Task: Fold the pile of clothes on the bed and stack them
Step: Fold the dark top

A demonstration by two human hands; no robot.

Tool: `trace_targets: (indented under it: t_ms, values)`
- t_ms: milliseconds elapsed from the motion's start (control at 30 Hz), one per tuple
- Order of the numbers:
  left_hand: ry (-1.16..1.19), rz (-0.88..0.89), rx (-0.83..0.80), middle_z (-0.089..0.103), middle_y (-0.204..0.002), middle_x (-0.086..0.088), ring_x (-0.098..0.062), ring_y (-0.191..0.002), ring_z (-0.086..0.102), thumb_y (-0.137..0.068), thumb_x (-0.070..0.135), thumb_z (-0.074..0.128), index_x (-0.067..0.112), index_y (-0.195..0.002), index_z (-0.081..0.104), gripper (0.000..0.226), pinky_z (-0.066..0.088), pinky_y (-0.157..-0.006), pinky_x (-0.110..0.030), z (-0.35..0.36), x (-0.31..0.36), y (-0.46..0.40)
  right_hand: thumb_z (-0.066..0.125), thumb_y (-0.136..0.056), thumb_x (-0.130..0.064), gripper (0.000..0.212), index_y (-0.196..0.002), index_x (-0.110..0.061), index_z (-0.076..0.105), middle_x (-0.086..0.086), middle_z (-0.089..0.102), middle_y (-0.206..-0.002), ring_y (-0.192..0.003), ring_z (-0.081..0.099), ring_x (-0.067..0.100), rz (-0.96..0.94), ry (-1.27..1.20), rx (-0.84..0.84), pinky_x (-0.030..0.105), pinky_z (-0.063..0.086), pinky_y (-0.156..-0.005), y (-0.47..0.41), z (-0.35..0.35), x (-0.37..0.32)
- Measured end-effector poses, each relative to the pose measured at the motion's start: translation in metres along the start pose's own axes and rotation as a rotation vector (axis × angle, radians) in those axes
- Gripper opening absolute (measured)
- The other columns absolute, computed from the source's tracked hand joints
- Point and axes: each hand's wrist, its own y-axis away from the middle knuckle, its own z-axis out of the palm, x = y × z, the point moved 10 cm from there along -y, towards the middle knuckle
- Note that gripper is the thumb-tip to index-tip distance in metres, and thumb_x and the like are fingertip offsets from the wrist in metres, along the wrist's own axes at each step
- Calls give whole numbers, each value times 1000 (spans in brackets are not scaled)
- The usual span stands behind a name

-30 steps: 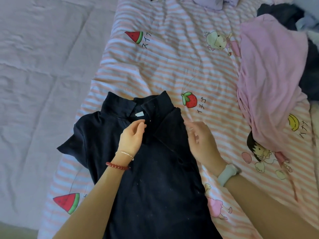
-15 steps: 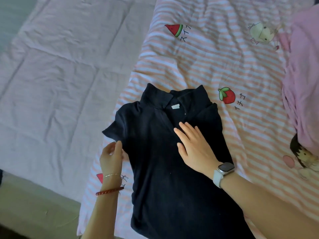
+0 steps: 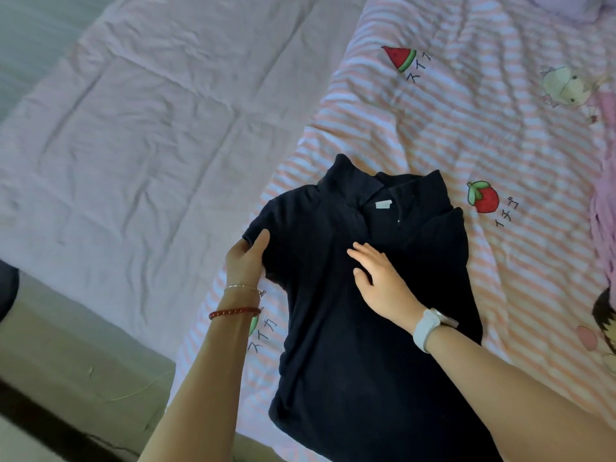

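I have the dark shirt spread face up on the striped sheet, collar away from me, near the edge of the bed. Its right side looks already turned in, since no sleeve sticks out there and the edge runs straight. My left hand grips the left sleeve at its hem, thumb on top and fingers underneath, and I judge this to be the start of bringing that side over the middle. My right hand lies flat on the chest just below the collar, fingers straight and together, pinning the cloth so it won't slide. So this shirt is perhaps halfway: the left side still has to come in, then the bottom has to go up. I see no folded stack anywhere in view. At the right edge a bit of pink cloth shows, likely part of the pile still waiting, so most of the job looks to be ahead of me.
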Motion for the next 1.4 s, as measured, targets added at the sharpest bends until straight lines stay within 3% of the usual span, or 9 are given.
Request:
trace_targets:
  t_ms: [133, 233, 300, 400, 600, 867, 1133, 1267, 1400]
  values:
    - [-336, 481, -67, 55, -104, -1, -14, -93, 51, -93, 21, 51, 19, -103, 52, 10, 40, -81, -24, 36, 54, 37, 40, -98, -15, 31, -125, -19, 56, -17, 54, -118, -116, 46, -1, 205, -498, 205, 2, 35, -90, 2, -33, 15]
    - [-631, 698, -518, 49, -128, 9, -6, -114, 47, -87, 34, 50, 20, -133, 47, 48, 40, -97, -22, 111, 42, 87, 37, -99, -25, 25, -111, -24, 59, -9, 64, -107, -104, 59, 6, 377, -931, 347, 20, 45, -86, 9, -45, 43]
    - [-650, 750, -423, 58, -123, 5, -12, -109, 55, -86, 33, 49, 19, -121, 60, 39, 48, -91, -33, 110, 44, 95, 36, -100, -33, 27, -115, -22, 56, -2, 62, -111, -102, 59, 10, 471, -1079, 305, 27, 47, -84, 14, -39, 56]
    - [-699, 771, -157, 60, -115, -7, -24, -104, 57, -88, 24, 59, 11, -118, 61, 32, 48, -87, -41, 76, 38, 84, 46, -96, -33, 27, -117, -20, 55, -2, 55, -119, -111, 53, 14, 511, -941, 214, 26, 49, -79, 12, -31, 60]
    - [-1062, 767, -264, 49, -124, -12, -30, -112, 46, -79, 31, 71, 12, -127, 54, 54, 46, -90, -39, 80, -23, 96, 55, -92, -26, 33, -121, -11, 55, -10, 56, -99, -100, 53, 9, 407, -433, 269, 10, 43, -76, -9, -48, 45]
    - [-673, 726, -115, 47, -125, -18, -30, -116, 44, -85, 15, 64, 5, -124, 54, 41, 34, -99, -30, 87, 25, 71, 47, -96, -19, 16, -110, -17, 55, -10, 50, -74, -59, 47, 3, 138, -222, 281, 19, 43, -59, -16, -66, 18]
    - [-973, 582, -448, 32, -131, -17, -27, -127, 35, -87, 19, 62, 13, -114, 63, 27, 33, -107, -33, 149, 61, -6, 59, -89, -25, 18, -105, -17, 60, -13, 59, -80, -69, 54, -2, 331, -346, 104, 2, 37, -48, -13, -40, 37]
    - [-794, 544, -543, 54, -93, -12, -24, -78, 54, -89, 0, 54, 6, -96, 63, 13, 52, -85, -40, 135, 88, -18, 61, -86, -26, 11, -93, -28, 53, -3, 68, -83, -74, 61, 4, 329, -526, 87, 7, 45, -60, -11, -25, 22]
    - [-804, 441, -529, 54, -94, -14, -25, -74, 53, -94, 1, 44, 10, -94, 50, 10, 54, -67, -25, 114, 100, -41, 61, -85, -31, 21, -99, -18, 54, -6, 65, -79, -79, 60, 8, 368, -617, -5, 22, 47, -74, -14, 13, -4]
